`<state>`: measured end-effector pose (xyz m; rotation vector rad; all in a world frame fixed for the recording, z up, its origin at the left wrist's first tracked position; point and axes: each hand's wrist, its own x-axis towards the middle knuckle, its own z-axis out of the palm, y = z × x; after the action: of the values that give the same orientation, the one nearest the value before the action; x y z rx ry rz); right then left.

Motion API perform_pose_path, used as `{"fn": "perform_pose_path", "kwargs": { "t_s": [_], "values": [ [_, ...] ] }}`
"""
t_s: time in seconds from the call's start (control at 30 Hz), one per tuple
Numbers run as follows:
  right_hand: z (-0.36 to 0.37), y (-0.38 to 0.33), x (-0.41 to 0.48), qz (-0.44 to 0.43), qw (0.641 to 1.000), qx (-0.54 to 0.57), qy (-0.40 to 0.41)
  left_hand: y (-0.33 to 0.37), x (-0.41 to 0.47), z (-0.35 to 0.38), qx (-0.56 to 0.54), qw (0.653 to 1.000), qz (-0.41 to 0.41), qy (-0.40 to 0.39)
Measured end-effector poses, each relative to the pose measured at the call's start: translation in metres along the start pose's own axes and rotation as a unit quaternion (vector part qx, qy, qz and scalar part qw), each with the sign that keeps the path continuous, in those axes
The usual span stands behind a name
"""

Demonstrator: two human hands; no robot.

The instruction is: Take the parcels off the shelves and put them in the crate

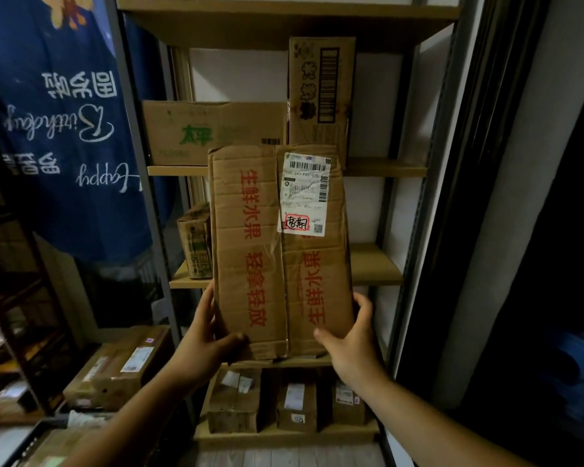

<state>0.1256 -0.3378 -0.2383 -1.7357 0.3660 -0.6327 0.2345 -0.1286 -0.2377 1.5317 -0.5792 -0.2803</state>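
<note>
A long brown cardboard parcel (pixel 250 251) with red characters and a white shipping label is held upright in front of the shelf unit (pixel 375 264). My left hand (pixel 203 335) grips its lower left edge, thumb on the front face. My right hand (pixel 351 338) grips the lower right edge the same way. More parcels stay on the shelves: a wide box with green print (pixel 196 133), a tall box with a barcode (pixel 321 92), a small box (pixel 196 241) behind the held parcel's left side, and three small boxes (pixel 294 406) on the lowest shelf. No crate is clearly visible.
A blue banner (pixel 61 129) with white writing hangs at the left. Labelled boxes (pixel 122 369) are piled on the floor at lower left, beside a dark wooden rack (pixel 14 298). A dark door frame (pixel 469 163) borders the shelves on the right.
</note>
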Motion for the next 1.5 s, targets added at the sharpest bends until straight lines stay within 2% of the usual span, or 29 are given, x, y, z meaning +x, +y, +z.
{"fn": "perform_pose_path", "kwargs": {
  "t_s": [0.33,0.5,0.67,1.0,1.17,1.5],
  "values": [
    [0.007,-0.008,-0.005,-0.024,0.999,-0.014,-0.044,0.007,-0.017,-0.006,0.011,0.999,0.01,0.036],
    [0.038,-0.009,-0.013,-0.009,0.993,-0.006,-0.118,0.001,-0.046,-0.031,0.011,0.996,0.0,0.09],
    [0.102,-0.011,-0.04,0.016,0.98,-0.003,-0.2,-0.022,-0.096,-0.085,-0.005,0.986,-0.028,0.164],
    [0.298,-0.031,-0.097,0.052,0.949,0.009,-0.31,-0.019,-0.192,-0.265,0.029,0.958,-0.157,0.239],
    [0.388,-0.049,-0.123,0.053,0.93,0.013,-0.364,-0.011,-0.232,-0.34,0.056,0.936,-0.177,0.298],
    [0.503,-0.044,-0.096,0.043,0.903,0.014,-0.428,-0.028,-0.228,-0.432,0.049,0.907,-0.205,0.364]
  ]
}}
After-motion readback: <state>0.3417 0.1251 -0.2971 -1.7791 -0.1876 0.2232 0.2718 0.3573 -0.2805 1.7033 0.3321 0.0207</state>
